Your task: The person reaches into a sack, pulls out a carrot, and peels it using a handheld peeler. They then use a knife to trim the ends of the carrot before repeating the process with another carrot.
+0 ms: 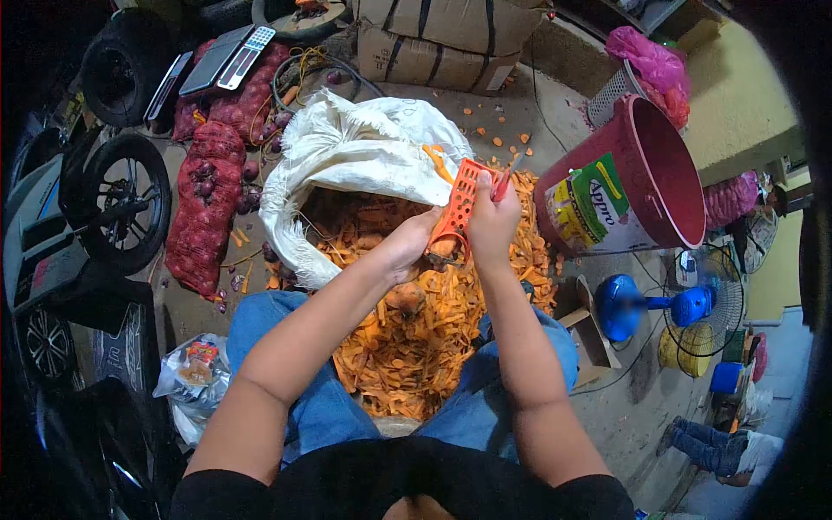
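Note:
My left hand [414,244] is closed around a carrot [444,248], partly hidden by the fingers and the tool over it. My right hand [493,221] grips a flat orange plastic tool with holes [463,199], its lower end against the carrot. A red-handled thing with a thin grey tip [502,184], perhaps a knife, also sticks out of the right hand. Below both hands lies a heap of orange peelings [416,347] between my knees. Another carrot [405,299] rests on the heap. Behind, a white woven sack [373,130] gapes open with more orange pieces inside.
At right a large red bucket [637,173] leans beside the heap. Red net bags of onions [208,208] lie at left, near wheels [130,195] and a scale [230,61]. Cardboard boxes [442,48] stand behind. A fan [702,299] and another person [724,451] are at far right.

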Demonstrator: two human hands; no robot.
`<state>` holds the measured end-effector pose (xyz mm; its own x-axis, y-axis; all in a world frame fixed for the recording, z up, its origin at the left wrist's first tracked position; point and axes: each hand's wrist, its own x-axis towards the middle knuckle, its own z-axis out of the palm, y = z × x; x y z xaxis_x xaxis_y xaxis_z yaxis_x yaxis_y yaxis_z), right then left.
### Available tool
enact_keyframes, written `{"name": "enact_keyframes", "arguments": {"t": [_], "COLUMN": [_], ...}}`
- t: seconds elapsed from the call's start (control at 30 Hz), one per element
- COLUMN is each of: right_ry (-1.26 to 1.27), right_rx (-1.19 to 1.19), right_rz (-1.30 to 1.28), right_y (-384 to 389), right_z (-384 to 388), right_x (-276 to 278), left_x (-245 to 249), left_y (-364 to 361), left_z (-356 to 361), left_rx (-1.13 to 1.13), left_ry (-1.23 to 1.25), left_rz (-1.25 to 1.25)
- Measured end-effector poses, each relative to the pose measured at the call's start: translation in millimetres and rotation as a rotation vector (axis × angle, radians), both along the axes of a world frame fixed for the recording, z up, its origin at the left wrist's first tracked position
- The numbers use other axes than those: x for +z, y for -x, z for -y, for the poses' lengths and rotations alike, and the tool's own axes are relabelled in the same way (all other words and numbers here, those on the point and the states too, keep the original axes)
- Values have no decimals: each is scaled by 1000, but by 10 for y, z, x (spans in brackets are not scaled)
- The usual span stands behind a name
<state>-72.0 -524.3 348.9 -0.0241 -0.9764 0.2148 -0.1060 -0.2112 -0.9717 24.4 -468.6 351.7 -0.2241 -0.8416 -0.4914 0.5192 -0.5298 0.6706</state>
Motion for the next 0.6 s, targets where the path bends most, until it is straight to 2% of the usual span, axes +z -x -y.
{"name": "enact_keyframes", "arguments": {"t": [0.2, 0.33, 0.4, 0.47, 0.5, 0.53, 0.6], "right_ry": [-36, -107, 197, -231, -187, -251, -265], "right_rx": [-32, -15, -252, -378, -480, -598, -525], "right_rz": [-2, -48, -171, 200, 371, 294, 359], "right_y": [23, 51, 94, 452, 571, 719, 495], "right_z": [61, 131, 281, 498, 596, 674, 451], "right_x": [-52, -158, -344, -161, -142, -205, 83], "left_x": [-188, -123, -96, -102, -47, 47, 100], "left_y": [-34, -26, -42, -97, -132, -165, -239], "left_z": [38, 30, -7, -101, -137, -176, -185], "left_rx": [-49, -4, 26, -26, -29, -4, 25], "left_ry": [31, -24, -51, 102, 100, 93, 7], "left_rz": [-40, -68, -57, -284, -278, -247, -195]}}
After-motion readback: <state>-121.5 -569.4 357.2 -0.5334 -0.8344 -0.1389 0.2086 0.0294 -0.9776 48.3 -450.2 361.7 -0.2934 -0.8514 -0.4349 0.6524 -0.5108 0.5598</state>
